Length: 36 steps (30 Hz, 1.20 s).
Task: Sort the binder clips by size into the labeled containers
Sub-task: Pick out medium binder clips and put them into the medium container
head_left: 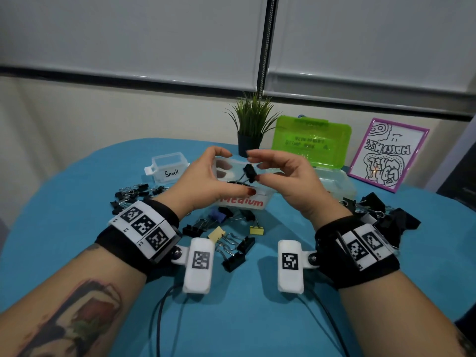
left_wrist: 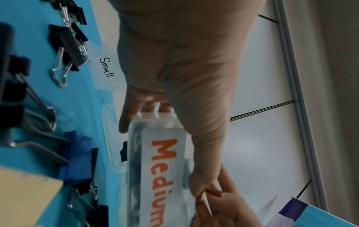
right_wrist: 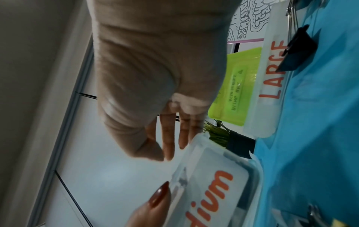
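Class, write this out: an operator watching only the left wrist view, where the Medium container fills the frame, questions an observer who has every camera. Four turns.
Operator: Is any clip heading into the Medium container?
Observer: Yes. The head view shows a black clip just above its open top.
Operator: Is the right hand gripping that clip?
Observer: Seemingly not. The right wrist view shows its fingers loosely spread with nothing between them.
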Tool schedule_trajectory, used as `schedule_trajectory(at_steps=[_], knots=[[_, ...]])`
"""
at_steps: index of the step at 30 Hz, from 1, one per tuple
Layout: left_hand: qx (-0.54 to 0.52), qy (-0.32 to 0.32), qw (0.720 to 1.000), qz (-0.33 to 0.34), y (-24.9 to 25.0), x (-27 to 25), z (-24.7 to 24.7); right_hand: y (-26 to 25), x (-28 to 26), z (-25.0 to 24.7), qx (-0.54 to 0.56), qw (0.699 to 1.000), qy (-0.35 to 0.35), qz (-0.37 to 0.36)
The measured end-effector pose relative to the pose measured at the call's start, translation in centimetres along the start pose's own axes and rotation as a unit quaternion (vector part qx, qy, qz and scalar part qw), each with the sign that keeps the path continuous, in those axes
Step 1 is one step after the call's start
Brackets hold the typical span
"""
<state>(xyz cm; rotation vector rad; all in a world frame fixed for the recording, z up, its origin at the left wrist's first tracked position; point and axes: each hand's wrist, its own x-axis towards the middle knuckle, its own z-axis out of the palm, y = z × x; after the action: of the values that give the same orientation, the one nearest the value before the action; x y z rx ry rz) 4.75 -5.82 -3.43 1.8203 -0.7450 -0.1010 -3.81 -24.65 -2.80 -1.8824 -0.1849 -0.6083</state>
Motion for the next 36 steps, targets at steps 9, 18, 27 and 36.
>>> schedule_trajectory(at_steps=[9, 18, 27, 36], knots=[[-0.021, 0.156, 0.985, -0.066, -1.0, 1.1, -1.1, 0.6, -0.3, -0.9, -0.171, 0.946, -0.084, 0.264], [-0.027, 0.162, 0.984, -0.071, -0.9, 1.0, -1.0, -0.4, -1.2, 0.3, -0.271, 0.882, -0.306, 0.234], [-0.024, 0.160, 0.984, -0.073, -0.9, 1.0, -0.9, 0.3, -1.0, 0.1, -0.253, 0.909, -0.236, 0.232], [-0.018, 0.151, 0.985, -0.075, -1.0, 1.1, -1.0, 1.0, -0.6, -0.6, -0.258, 0.916, -0.162, 0.260]])
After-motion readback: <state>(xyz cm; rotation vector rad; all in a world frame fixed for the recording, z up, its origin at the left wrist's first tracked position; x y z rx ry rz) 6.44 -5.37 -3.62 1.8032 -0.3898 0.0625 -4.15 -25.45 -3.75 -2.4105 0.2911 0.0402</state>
